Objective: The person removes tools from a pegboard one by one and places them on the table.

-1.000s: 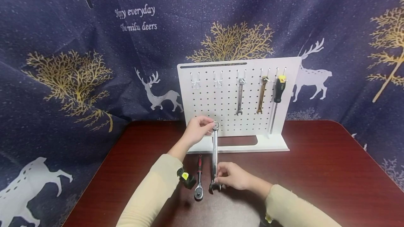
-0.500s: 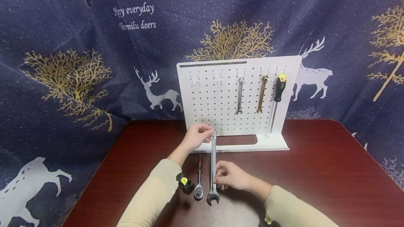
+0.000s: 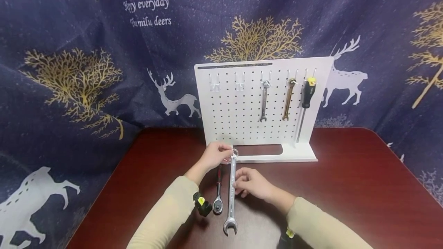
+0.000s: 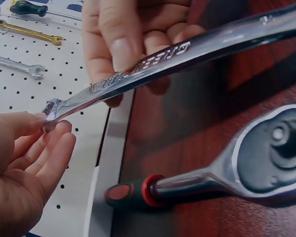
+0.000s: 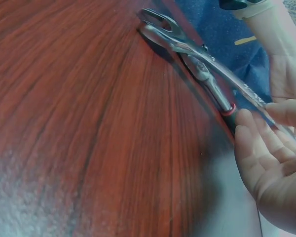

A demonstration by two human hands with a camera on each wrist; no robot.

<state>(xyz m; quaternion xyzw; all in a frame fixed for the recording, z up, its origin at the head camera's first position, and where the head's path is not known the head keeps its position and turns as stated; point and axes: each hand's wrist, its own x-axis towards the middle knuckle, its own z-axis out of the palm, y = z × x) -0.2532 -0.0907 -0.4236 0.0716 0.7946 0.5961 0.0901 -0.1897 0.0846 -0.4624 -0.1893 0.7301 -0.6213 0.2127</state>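
Note:
A large silver combination wrench (image 3: 231,203) is held above the table, its open end towards me. My left hand (image 3: 214,156) pinches the ring end between thumb and fingers, as the left wrist view also shows. Partway along the shaft, my right hand (image 3: 255,184) grips it with thumb and fingertips; raised lettering (image 4: 158,61) shows there. Left of the wrench, a ratchet wrench (image 3: 217,203) with a red and black handle lies on the table, its handle partly behind my left hand in the head view.
A white pegboard (image 3: 242,116) stands at the back. From it hang a small silver wrench (image 3: 264,101), a gold-coloured wrench (image 3: 288,99) and a screwdriver (image 3: 308,93). Two hooks (image 3: 215,83) on its left hold nothing. Patterned cloth (image 3: 166,53) covers the wall behind.
The wrench has come towards me and its open end now points further forward of my right hand. My left hand has lowered with the ring end. My right hand sits higher along the shaft.

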